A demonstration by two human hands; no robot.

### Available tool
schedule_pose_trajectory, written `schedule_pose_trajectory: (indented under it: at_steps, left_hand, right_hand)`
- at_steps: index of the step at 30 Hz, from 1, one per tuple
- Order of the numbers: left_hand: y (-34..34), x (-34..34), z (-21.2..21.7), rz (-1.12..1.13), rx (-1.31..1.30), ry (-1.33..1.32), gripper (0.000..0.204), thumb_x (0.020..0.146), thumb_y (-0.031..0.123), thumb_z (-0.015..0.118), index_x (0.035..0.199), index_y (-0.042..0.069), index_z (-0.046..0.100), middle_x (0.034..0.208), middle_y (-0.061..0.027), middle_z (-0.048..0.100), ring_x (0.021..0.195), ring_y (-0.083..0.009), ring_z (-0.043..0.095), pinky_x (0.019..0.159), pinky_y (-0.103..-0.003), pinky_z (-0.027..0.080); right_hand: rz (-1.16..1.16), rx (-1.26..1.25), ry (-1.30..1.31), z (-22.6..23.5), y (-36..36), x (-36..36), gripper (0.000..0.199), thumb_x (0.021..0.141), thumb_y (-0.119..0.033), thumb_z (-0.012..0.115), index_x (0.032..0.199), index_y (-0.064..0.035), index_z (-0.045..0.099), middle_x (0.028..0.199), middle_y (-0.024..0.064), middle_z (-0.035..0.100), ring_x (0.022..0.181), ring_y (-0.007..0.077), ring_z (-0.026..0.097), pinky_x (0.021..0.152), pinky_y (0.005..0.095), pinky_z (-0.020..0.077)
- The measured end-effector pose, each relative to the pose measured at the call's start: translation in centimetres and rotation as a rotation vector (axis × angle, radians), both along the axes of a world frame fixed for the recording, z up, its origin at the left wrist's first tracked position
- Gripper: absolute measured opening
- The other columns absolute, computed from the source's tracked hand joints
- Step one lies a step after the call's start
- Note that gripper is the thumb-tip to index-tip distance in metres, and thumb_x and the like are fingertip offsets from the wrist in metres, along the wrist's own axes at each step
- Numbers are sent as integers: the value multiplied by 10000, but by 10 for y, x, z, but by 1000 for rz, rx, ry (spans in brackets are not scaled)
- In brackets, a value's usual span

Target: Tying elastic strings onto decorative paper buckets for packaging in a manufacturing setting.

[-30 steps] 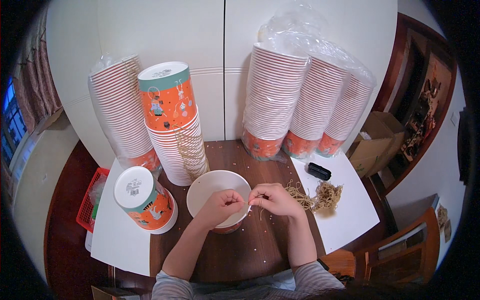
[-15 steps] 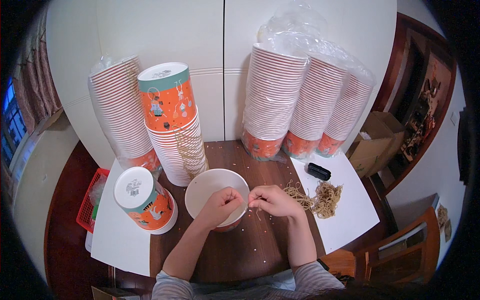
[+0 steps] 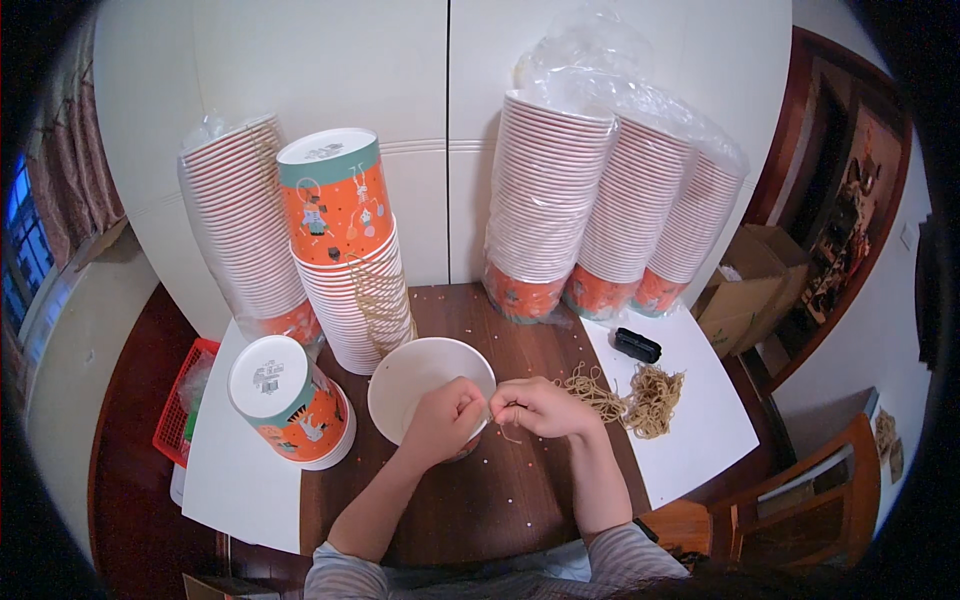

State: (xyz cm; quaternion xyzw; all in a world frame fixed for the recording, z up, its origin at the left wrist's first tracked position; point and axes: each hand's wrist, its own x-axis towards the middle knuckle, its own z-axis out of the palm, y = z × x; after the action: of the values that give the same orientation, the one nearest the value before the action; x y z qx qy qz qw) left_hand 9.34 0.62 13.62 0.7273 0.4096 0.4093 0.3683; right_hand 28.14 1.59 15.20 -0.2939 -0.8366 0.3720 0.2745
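Note:
A white-lined paper bucket [image 3: 408,385] stands upright in front of me, its mouth facing up. My left hand [image 3: 447,415] is over its right side, thumb and fingers pressed together. Whatever those fingers hold is hidden. Just right of the rim, my right hand [image 3: 543,408] pinches a thin tan cord [image 3: 512,437], whose loose end dangles below the fingers. The two sets of fingertips are close together. Loose tan cords [image 3: 655,402] lie in a tangled heap to the right, beside a small black object [image 3: 637,345].
An upturned orange bucket [image 3: 300,415] stands at left. Behind it rise an unwrapped bucket stack [image 3: 345,290] with cords hanging down its side and a plastic-wrapped stack [image 3: 235,210]. Several wrapped stacks [image 3: 555,190] stand back right. A wooden chair [image 3: 810,500] is at lower right.
Both hands have shifted slightly; the left fingers sit a little lower and farther left, and the right hand is slightly lower. The cord end hangs in a different curve.

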Motion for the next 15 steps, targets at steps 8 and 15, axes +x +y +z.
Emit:
schedule_pose_trajectory:
  at_steps: [8, 15]
  left_hand:
    - [0, 3, -5, 28, 119, 13, 87, 770, 120, 539, 779, 34, 530, 629, -101, 544, 545, -209, 538, 515, -310, 417]
    - [-2, -5, 6, 46, 175, 116, 87, 759, 132, 552, 796, 54, 544, 714, -98, 555, 674, -238, 548, 604, -335, 429]
  right_hand:
    - [66, 51, 55, -5, 4, 1, 112, 806, -129, 552, 794, -21, 527, 721, 63, 571, 685, 174, 591, 614, 289, 453]
    - [-47, 148, 31, 3, -6, -2, 112, 805, -125, 561, 779, -19, 534, 706, 56, 576, 654, 161, 575, 597, 285, 447]
